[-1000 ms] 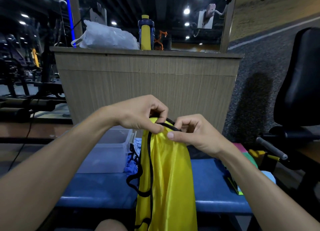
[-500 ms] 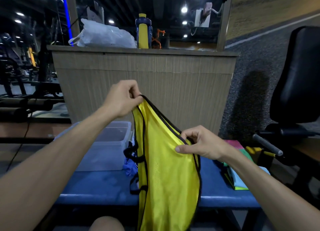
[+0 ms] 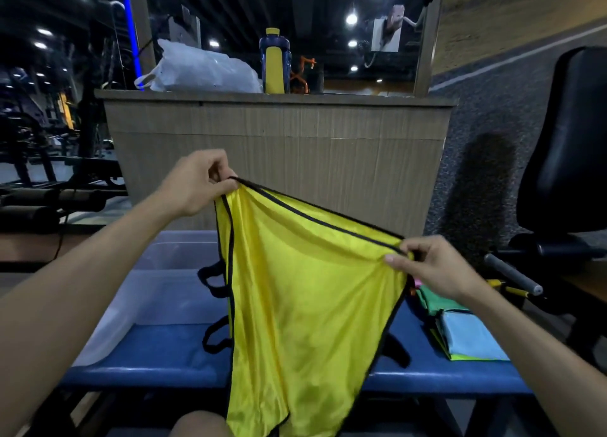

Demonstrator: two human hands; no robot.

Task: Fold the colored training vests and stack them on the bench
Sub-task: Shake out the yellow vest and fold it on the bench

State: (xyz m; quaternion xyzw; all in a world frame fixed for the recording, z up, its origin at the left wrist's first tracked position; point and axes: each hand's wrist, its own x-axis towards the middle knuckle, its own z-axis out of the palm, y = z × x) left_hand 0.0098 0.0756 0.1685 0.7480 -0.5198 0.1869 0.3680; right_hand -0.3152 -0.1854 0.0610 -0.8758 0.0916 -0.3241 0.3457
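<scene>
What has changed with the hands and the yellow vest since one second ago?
The left hand and right hand, both pinching the yellow vest at its black trim, moved apart and spread it wide. The folded stack on the bench stayed put.

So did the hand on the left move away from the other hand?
Yes. The left hand rose up and leftward against the wooden counter, spreading the shiny yellow vest away from the right hand.
</scene>
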